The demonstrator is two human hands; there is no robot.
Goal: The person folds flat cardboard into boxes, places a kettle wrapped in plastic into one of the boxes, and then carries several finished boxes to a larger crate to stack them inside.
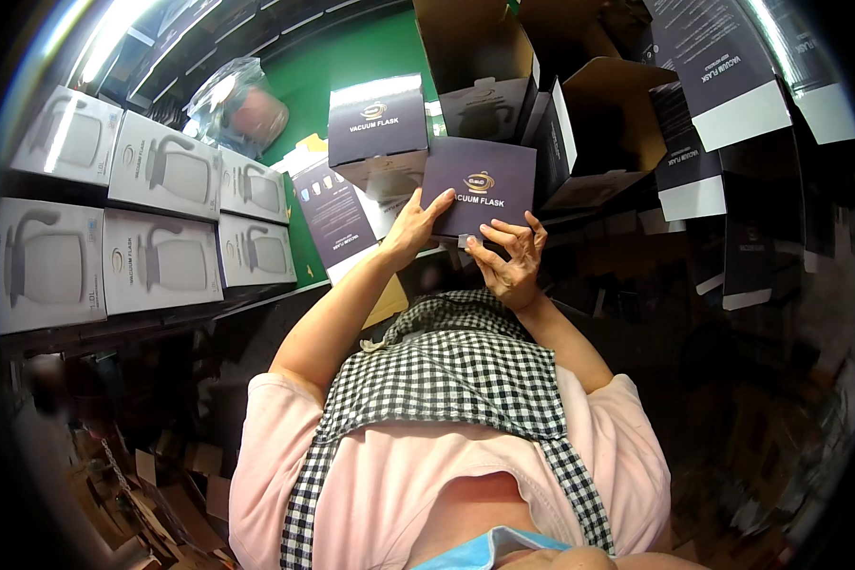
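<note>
Dark purple carton between both hands, near edge of the green table

Far left, white jug-picture boxes (164, 169) are standing in two rows; beyond them a clear plastic bag (237, 106) is lying on the green table (306, 65) with something reddish inside. A closed purple box (378, 128) is standing just beyond your left hand, a printed purple panel (332, 211) lying left of it. Open cartons (603, 119) are crowding the far and right sides.

Your left hand (411, 231) is steadying the carton's left side, thumb on the face, the other fingers partly hidden. Your right hand (511, 264) is curling half-closed at the near edge, thumb and fingertips by a small pale piece (466, 241); whether they are pinching it, you cannot tell.

The dark purple carton (480, 163) is facing up toward you, flat-faced, showing a gold emblem and pale lettering.
</note>
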